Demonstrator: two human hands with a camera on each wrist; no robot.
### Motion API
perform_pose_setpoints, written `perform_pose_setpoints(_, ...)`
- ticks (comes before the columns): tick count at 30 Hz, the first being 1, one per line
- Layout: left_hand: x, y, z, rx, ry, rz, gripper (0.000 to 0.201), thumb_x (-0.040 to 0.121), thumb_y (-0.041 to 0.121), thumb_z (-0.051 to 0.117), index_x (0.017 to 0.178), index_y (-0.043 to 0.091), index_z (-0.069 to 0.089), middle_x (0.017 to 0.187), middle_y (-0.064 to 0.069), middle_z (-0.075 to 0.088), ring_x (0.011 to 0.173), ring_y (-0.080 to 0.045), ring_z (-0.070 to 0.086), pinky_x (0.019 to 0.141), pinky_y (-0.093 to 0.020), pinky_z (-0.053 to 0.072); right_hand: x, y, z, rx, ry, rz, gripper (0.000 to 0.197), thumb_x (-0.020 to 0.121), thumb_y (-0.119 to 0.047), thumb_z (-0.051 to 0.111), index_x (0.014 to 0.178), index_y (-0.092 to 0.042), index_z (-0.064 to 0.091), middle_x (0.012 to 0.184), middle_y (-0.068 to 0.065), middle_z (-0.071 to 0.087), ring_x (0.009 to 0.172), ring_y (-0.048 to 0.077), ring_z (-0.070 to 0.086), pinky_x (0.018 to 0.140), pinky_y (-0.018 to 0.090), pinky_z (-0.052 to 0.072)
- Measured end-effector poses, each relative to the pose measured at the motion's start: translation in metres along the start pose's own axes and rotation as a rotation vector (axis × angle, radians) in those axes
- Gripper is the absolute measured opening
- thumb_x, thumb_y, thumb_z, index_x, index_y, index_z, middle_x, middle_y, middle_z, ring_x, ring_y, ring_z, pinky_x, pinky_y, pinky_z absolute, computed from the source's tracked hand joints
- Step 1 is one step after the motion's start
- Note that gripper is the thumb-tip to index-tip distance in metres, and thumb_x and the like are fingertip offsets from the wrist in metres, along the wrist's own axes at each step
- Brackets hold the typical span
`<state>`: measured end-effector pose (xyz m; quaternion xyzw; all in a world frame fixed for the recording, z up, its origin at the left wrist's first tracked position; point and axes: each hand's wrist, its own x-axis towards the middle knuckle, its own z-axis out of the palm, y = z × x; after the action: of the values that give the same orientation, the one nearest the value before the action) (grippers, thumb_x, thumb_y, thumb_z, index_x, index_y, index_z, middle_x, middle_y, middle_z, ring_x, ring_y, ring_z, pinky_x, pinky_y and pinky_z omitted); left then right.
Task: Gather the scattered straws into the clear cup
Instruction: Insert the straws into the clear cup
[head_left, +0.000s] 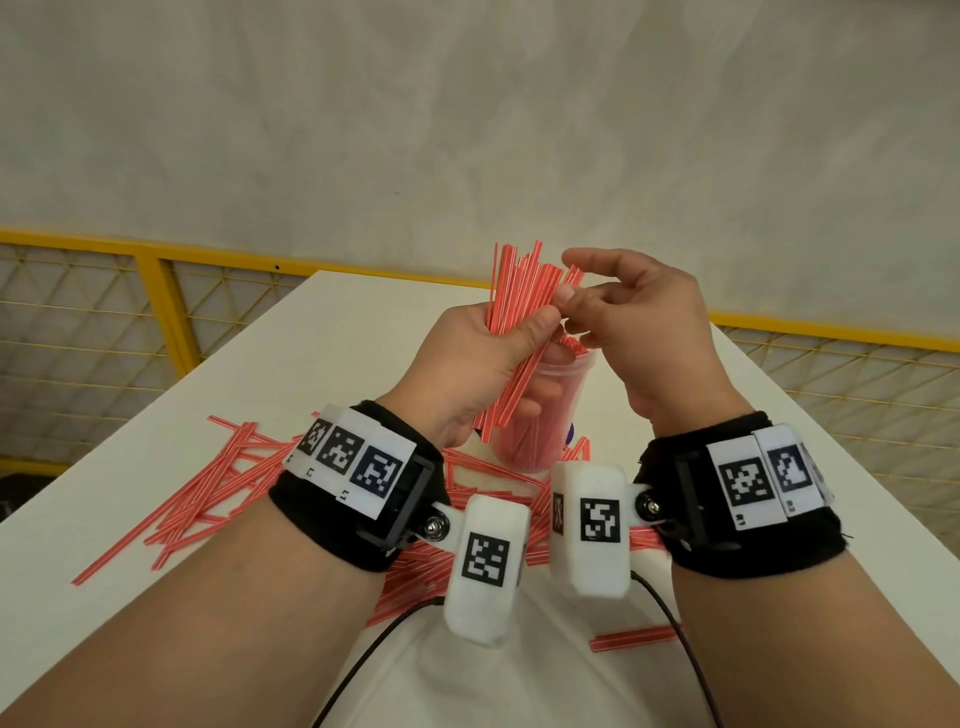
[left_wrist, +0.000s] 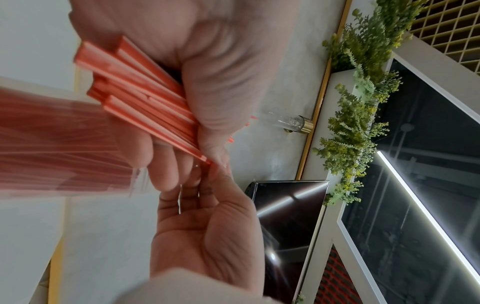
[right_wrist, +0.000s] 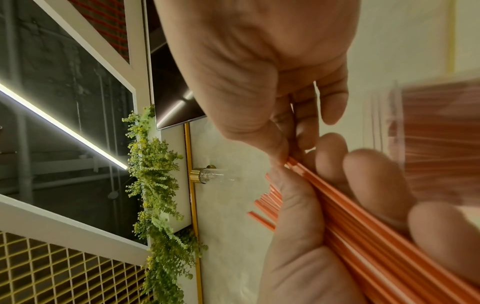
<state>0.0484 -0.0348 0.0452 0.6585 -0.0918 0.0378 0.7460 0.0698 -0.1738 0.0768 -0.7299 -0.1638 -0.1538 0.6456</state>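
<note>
Red-and-white straws (head_left: 519, 332) stood bunched in the left hand (head_left: 467, 374), fingers curled round them, above the clear cup (head_left: 540, 415), already partly filled; many loose straws (head_left: 208, 488) lay on the white table (head_left: 322, 332). From the left wrist, the right hand (left_wrist: 205, 236) pinched one straw. From the right wrist, a blurred wall lamp (right_wrist: 207, 174) showed behind

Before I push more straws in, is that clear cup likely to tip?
Possibly. The clear cup is tall and narrow, looks like thin plastic, so probably light. Straws already fill it, adding a little weight. Neither the left hand nor the right hand steadies it, so a sideways nudge could topple it.
</note>
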Motion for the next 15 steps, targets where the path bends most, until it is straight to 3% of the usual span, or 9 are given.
perform_pose_setpoints(9,-0.0008,0.0019,0.0004,0.029,0.007,0.020,0.023,0.091,0.032,0.065,0.100,0.011,0.069,0.083,-0.006,0.076,0.060,-0.022,0.071,0.048,-0.029,0.056,-0.0003,-0.0016,-0.0006,0.058,-0.021,0.007,0.021,0.084,-0.007,0.072,0.100,-0.020,0.068,0.068,0.002,0.070,0.061,0.009,0.067,0.055,0.016,0.048)
perform_pose_setpoints(15,-0.0012,0.0024,0.0017,0.024,0.011,0.037,0.029,0.092,0.037,0.063,0.099,0.009,0.068,0.082,-0.007,0.076,0.063,-0.023,0.072,0.052,-0.029,0.057,0.0009,-0.0021,-0.0010,0.080,0.045,-0.007,0.025,0.083,-0.004,0.071,0.100,-0.022,0.066,0.070,0.009,0.065,0.063,0.013,0.064,0.059,0.023,0.050)
